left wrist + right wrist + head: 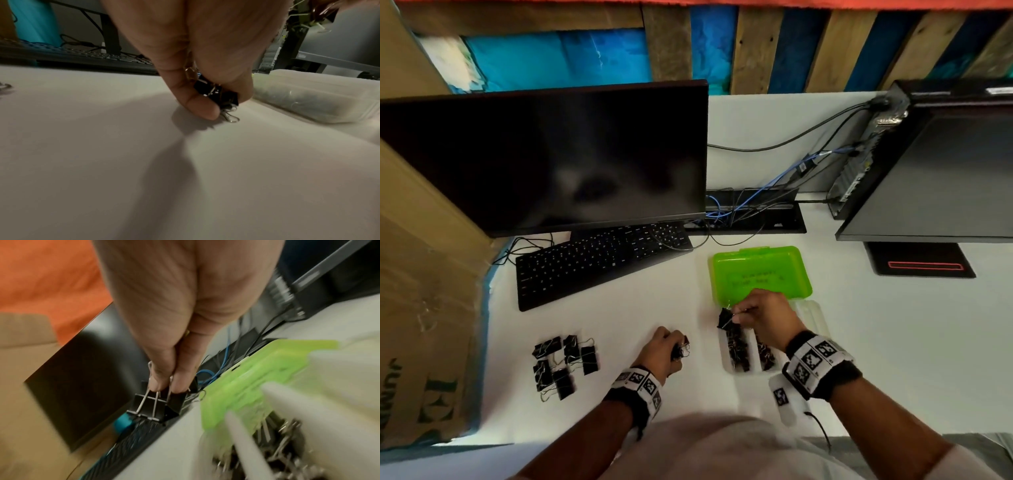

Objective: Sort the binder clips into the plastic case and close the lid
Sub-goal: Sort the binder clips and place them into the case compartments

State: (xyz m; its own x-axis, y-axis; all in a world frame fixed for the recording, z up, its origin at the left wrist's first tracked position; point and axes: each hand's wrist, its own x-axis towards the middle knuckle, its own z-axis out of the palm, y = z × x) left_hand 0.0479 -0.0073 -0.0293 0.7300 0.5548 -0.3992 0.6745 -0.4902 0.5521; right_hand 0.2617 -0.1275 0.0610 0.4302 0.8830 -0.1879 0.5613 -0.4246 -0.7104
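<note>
A clear plastic case [815, 317] lies on the white desk with its green lid [758, 272] folded open behind it. Black binder clips [738, 349] fill its left compartments. My right hand [760, 313] is over the case's far left corner and pinches black binder clips [152, 405] by their wire handles. My left hand [666, 349] rests on the desk left of the case and grips a few small black clips [218, 94]. A loose pile of clips [565, 365] lies further left.
A black keyboard [599, 260] and a monitor [544, 157] stand behind the pile. A cardboard box [424, 291] walls the left side. A second monitor [945, 171] and cables [756, 202] are at the back right. A small white tagged device [786, 399] lies near the case's front.
</note>
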